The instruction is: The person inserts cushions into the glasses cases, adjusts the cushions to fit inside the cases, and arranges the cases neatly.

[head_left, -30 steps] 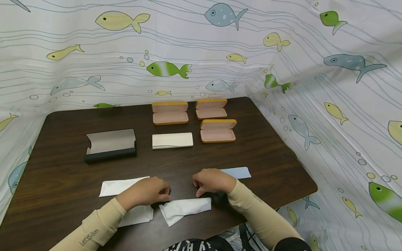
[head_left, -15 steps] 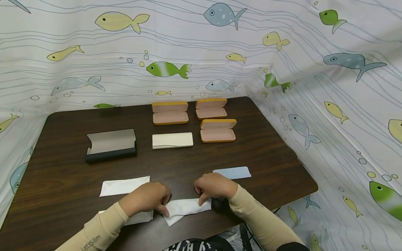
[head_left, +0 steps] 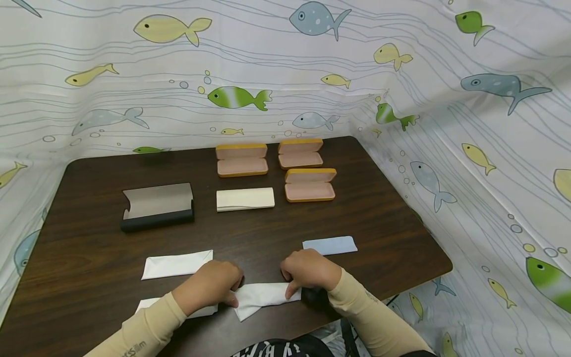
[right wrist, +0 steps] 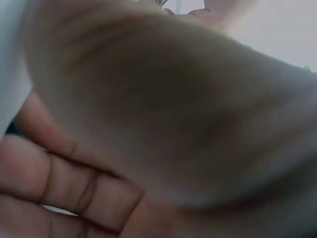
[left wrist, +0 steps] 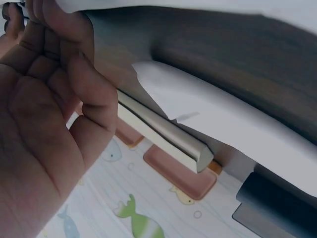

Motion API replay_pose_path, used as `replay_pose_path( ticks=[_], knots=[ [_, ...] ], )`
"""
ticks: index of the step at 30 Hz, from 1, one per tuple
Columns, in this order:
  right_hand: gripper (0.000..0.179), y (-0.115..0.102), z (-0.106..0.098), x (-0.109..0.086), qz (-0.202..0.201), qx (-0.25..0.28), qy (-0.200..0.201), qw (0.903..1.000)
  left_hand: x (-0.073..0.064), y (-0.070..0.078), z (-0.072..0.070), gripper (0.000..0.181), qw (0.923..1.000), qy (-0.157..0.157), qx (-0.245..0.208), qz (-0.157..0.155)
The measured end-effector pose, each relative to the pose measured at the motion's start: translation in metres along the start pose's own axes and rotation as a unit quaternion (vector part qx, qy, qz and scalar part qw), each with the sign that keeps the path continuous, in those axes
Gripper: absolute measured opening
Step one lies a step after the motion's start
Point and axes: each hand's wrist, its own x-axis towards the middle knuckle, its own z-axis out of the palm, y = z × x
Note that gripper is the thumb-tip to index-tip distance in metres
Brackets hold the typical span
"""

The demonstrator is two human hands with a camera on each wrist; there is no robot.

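A folded white cloth (head_left: 263,297) lies near the table's front edge, between my two hands. My left hand (head_left: 209,286) pinches its left end, thumb on the near side and fingers curled. At the right end my right hand (head_left: 312,270) holds the cloth with thumb and bent fingers. In the left wrist view, the left hand (left wrist: 54,114) has its fingertips at the white fabric along the top. The right wrist view is mostly blocked by a blurred close shape, with curled fingers (right wrist: 69,183) below it. Another white cloth (head_left: 202,312) lies partly under my left forearm.
Further left is a third white folded cloth (head_left: 174,265). A light blue cloth (head_left: 330,245) lies beyond my right hand. Farther back stand an open black glasses case (head_left: 156,218), a cream folding case (head_left: 245,199) and three open yellow cases, one nearest (head_left: 310,192).
Both hands have come down and nearer to the front, onto the ends of the white cloth. The right hand has also uncovered more of the light blue cloth.
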Motion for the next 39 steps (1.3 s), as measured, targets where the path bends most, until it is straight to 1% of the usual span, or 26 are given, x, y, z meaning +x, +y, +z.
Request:
replay_pose_path(
  ticks=[5, 9, 12, 14, 18, 23, 26, 30, 32, 34, 39],
  knots=[
    [0.042, -0.003, 0.002, -0.002, 0.001, -0.003, 0.004, 1.0000, 0.002, 0.000, 0.001, 0.044, 1.0000, 0.002, 0.006, 0.003],
    [0.040, -0.005, 0.003, -0.002, 0.001, -0.019, 0.008, 0.9998, 0.004, 0.002, 0.004, 0.045, 0.9997, 0.018, 0.010, 0.014],
    [0.039, -0.005, 0.004, -0.002, 0.001, -0.018, 0.005, 0.9998, 0.005, 0.004, 0.006, 0.044, 0.9997, 0.022, 0.004, 0.012],
    [0.038, -0.005, 0.004, -0.003, 0.000, -0.015, 0.003, 0.9999, 0.006, 0.004, 0.006, 0.043, 0.9998, 0.019, -0.001, 0.010],
    [0.039, -0.002, 0.004, -0.003, -0.010, -0.004, -0.003, 0.9999, 0.006, 0.003, 0.004, 0.038, 0.9996, -0.001, -0.022, 0.015],
    [0.040, 0.003, 0.004, -0.003, -0.036, 0.019, -0.001, 0.9991, 0.005, -0.002, -0.003, 0.036, 0.9970, -0.041, -0.062, 0.020],
    [0.039, 0.008, 0.002, -0.002, -0.048, 0.049, 0.000, 0.9976, 0.006, -0.007, -0.007, 0.035, 0.9907, -0.068, -0.114, 0.028],
    [0.035, 0.014, -0.003, 0.000, -0.055, 0.093, 0.001, 0.9942, 0.007, -0.014, -0.013, 0.030, 0.9786, -0.091, -0.181, 0.038],
    [0.032, 0.017, -0.005, 0.001, -0.060, 0.108, 0.004, 0.9923, 0.007, -0.016, -0.016, 0.028, 0.9757, -0.091, -0.195, 0.040],
    [0.029, 0.020, -0.006, 0.003, -0.065, 0.123, 0.007, 0.9903, 0.008, -0.019, -0.017, 0.029, 0.9752, -0.089, -0.199, 0.038],
    [0.020, 0.028, -0.008, 0.009, -0.084, 0.150, 0.013, 0.9850, 0.009, -0.025, -0.021, 0.035, 0.9793, -0.067, -0.188, 0.030]
  ],
)
